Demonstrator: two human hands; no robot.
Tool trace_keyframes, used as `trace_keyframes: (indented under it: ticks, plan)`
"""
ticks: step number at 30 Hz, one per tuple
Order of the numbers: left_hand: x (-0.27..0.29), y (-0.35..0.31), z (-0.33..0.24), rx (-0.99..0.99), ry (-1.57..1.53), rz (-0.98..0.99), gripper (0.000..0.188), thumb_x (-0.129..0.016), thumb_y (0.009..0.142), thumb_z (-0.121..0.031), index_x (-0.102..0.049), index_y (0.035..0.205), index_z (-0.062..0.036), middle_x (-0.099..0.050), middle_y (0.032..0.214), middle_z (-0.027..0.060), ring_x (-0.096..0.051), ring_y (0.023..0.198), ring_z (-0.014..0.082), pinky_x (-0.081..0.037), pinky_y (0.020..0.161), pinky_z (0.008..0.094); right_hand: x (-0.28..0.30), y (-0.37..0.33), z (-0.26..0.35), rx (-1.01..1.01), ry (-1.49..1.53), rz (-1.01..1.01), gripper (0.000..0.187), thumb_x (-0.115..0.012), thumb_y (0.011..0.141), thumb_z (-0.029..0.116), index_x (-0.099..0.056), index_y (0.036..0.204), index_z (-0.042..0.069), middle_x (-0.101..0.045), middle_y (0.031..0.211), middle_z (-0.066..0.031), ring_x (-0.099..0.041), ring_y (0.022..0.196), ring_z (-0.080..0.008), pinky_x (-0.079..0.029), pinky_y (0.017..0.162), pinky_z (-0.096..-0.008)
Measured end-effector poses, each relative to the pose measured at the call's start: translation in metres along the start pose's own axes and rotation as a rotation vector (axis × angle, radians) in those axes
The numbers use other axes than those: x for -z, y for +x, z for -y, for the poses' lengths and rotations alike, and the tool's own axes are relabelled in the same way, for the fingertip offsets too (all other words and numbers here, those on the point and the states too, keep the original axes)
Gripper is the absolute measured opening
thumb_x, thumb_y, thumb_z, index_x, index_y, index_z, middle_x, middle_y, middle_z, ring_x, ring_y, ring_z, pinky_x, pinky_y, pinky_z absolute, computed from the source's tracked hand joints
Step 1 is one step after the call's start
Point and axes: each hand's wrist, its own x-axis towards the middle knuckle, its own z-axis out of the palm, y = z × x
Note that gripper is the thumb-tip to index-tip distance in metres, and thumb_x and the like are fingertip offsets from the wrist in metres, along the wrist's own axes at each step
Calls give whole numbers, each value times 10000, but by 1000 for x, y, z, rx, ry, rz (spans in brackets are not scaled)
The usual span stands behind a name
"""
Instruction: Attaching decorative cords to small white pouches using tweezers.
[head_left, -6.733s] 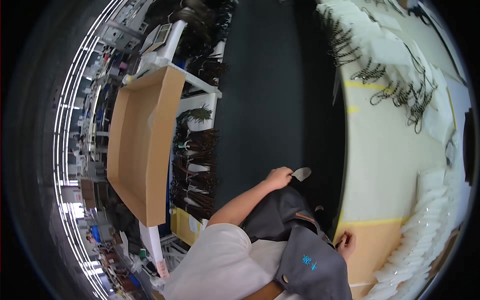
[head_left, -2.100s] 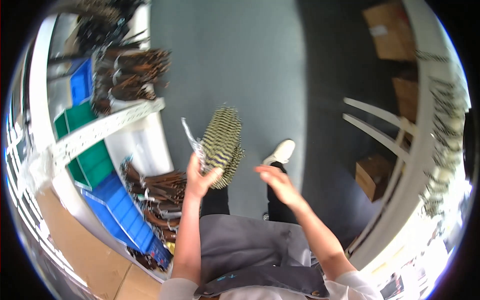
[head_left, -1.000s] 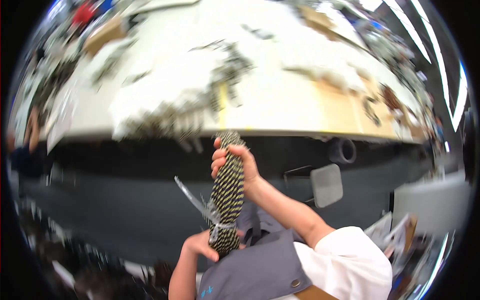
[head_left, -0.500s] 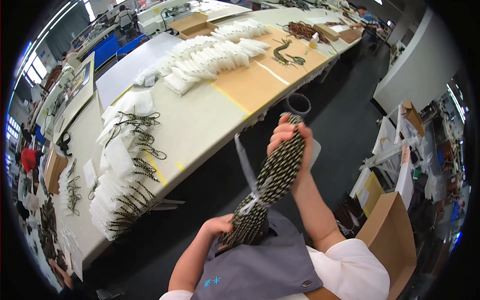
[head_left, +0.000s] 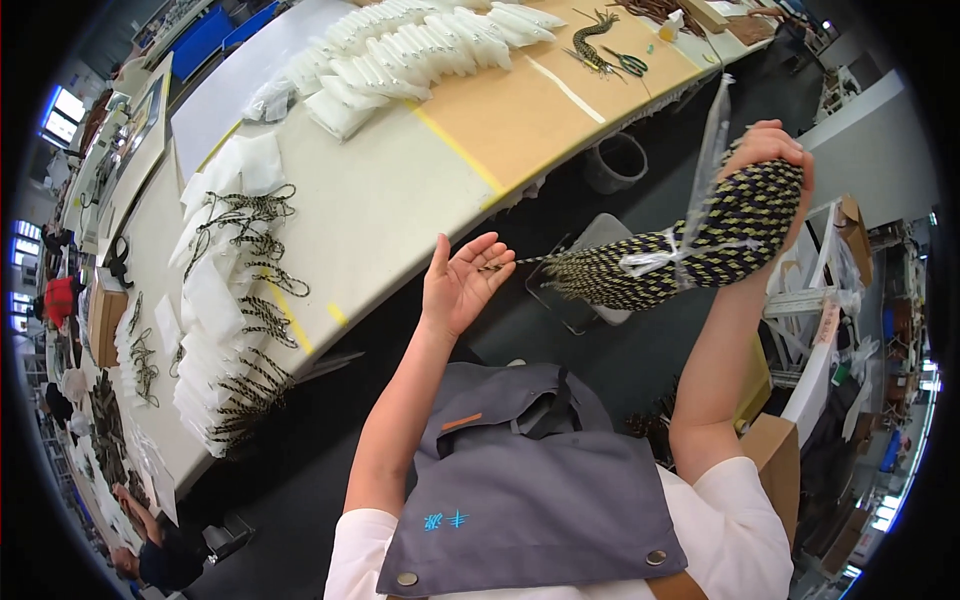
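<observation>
A thick bundle of black-and-yellow patterned cords (head_left: 610,270) is held out level at the right, bound round the middle with a clear plastic tie (head_left: 660,258) whose long tail sticks up. My right hand (head_left: 775,150) is closed round its rounded far end. From the other end, one cord (head_left: 533,260) stretches out to my left hand (head_left: 465,283). That hand is turned palm up, its thumb apart, and the cord's end appears caught among its fingers.
A long worktable (head_left: 370,200) carries rows of white packets (head_left: 410,60) and cords laid on packets (head_left: 255,320). Scissors (head_left: 628,62) lie at its far side. A grey bin (head_left: 615,163) and a stool (head_left: 600,250) stand beside it. At the left edge another person's arm (head_left: 140,510) shows.
The bundle has swung from slanting to nearly level and shifted right with my right hand. My left hand has left the bundle's lower end and risen, with one cord drawn out.
</observation>
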Motion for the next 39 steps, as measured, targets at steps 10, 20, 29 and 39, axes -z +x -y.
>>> trace_keyframes:
  ticks: [10, 20, 29, 39]
  plan:
    - [15, 162, -97, -7, 408, 45, 561, -402, 1084, -471, -562, 1371, -17, -623, 1371, 162, -565, 1306, 310, -429, 1096, 460, 18, 132, 34, 115, -134, 23, 342, -679, 940, 112, -527, 1236, 32, -644, 964, 13, -658, 886, -101, -533, 924, -320]
    - [-98, 324, -35, 788, 513, 578, 938, -288, 990, -756, -418, 1522, 5, -533, 1497, 133, -455, 1418, 246, -306, 1206, 394, 43, 238, 64, 83, -343, -1, 414, -594, 1016, 256, -508, 1380, 79, -634, 1074, -7, -637, 960, -137, -485, 987, -381]
    - [-48, 463, -32, 886, 60, 534, 1080, -815, 754, -642, -396, 1510, 6, -586, 1398, 249, -569, 1315, 345, -406, 1156, 440, 142, 419, 255, 163, -772, -404, 428, -645, 958, 207, -546, 1352, 74, -673, 949, -51, -699, 833, -195, -601, 815, -439]
    - [-74, 750, 35, 826, 14, 180, 1128, -890, 659, -302, -276, 1558, -7, -666, 1228, 243, -655, 1160, 395, -486, 1058, 496, 288, 724, 516, -243, -989, -564, 408, -633, 934, 170, -556, 1306, 22, -654, 890, -45, -677, 732, -170, -588, 708, -340]
